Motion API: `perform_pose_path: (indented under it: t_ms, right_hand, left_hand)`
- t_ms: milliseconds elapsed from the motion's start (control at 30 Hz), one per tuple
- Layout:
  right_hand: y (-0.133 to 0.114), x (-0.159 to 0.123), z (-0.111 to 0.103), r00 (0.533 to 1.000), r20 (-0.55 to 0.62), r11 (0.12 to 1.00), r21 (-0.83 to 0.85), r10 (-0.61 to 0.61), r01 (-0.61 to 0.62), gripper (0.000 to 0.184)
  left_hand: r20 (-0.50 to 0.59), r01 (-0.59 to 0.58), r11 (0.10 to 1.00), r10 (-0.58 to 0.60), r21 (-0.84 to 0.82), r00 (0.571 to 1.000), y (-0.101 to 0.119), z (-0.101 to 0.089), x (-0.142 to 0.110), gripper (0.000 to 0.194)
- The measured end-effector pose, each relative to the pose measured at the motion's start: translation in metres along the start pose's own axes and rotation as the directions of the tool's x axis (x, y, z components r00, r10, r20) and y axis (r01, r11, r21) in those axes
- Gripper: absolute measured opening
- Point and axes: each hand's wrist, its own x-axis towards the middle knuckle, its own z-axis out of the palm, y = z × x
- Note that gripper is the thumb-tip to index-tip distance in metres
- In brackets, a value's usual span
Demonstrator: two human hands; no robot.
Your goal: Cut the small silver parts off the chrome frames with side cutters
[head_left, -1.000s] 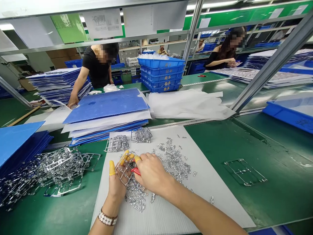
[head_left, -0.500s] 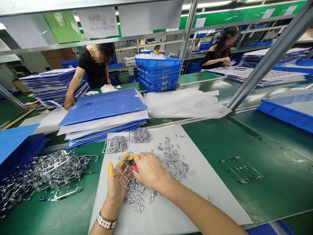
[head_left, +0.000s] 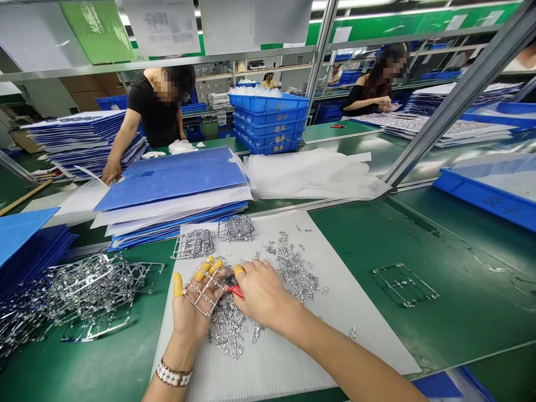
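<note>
Blue crates (head_left: 268, 125) at 12 o'clock: yellow Chinese characters, not legible. Left hand (head_left: 186, 312) palm up, fingers spread, yellow finger cots (head_left: 178, 285), cradling chrome sprue frame (head_left: 203, 287). Right hand (head_left: 262, 293) curled, pinching red-handled snips (head_left: 237, 291), tips at frame. Loose chrome pieces (head_left: 228, 326) heaped beneath on white corrugated board (head_left: 268, 368); board edge meets green bench (head_left: 460, 290) at 3 o'clock, 1 bare frame (head_left: 404, 285) lying there.

**Yellow Chinese characters (head_left: 280, 128), stamped on stacked crates (head_left: 268, 102).**
Dark characters (head_left: 496, 202) marked on a blue tray (head_left: 460, 192); overhead sheets (head_left: 161, 22) blurred past reading.

Chrome parts frame (head_left: 204, 288) rests on the left hand (head_left: 187, 315)
</note>
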Motion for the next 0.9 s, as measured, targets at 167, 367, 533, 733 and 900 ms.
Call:
perform_pose_path:
  t_ms: [167,367,533,733,900]
  right_hand:
    - [-0.0036,0.0008,0.0078,0.999,0.048,1.000,-0.008,-0.011,0.011,0.029]
    - [-0.0061,0.0042,0.0091,0.999,0.034,1.000,-0.009,0.005,-0.004,0.029]
    - [-0.0061,0.0044,0.0100,1.000,0.030,1.000,-0.024,0.004,-0.003,0.028]
    - [-0.0080,0.0049,0.0094,0.999,0.039,1.000,-0.020,0.003,-0.003,0.025]
    - [-0.0087,0.0057,0.0088,0.999,0.036,1.000,-0.013,0.004,-0.003,0.025]
  left_hand:
    - [-0.002,0.009,1.000,-0.009,-0.010,1.000,0.0009,-0.0035,0.0013,0.069]
    - [-0.031,-0.016,1.000,0.016,0.018,0.999,-0.0014,-0.0002,-0.0011,0.071]
    - [-0.047,-0.033,0.999,0.034,0.030,0.998,-0.0022,0.0018,-0.0014,0.072]
    - [-0.071,-0.058,0.997,0.062,0.052,0.996,-0.0028,0.0046,-0.0026,0.072]
    - [-0.077,-0.065,0.996,0.070,0.062,0.995,-0.0028,0.0047,-0.0029,0.072]
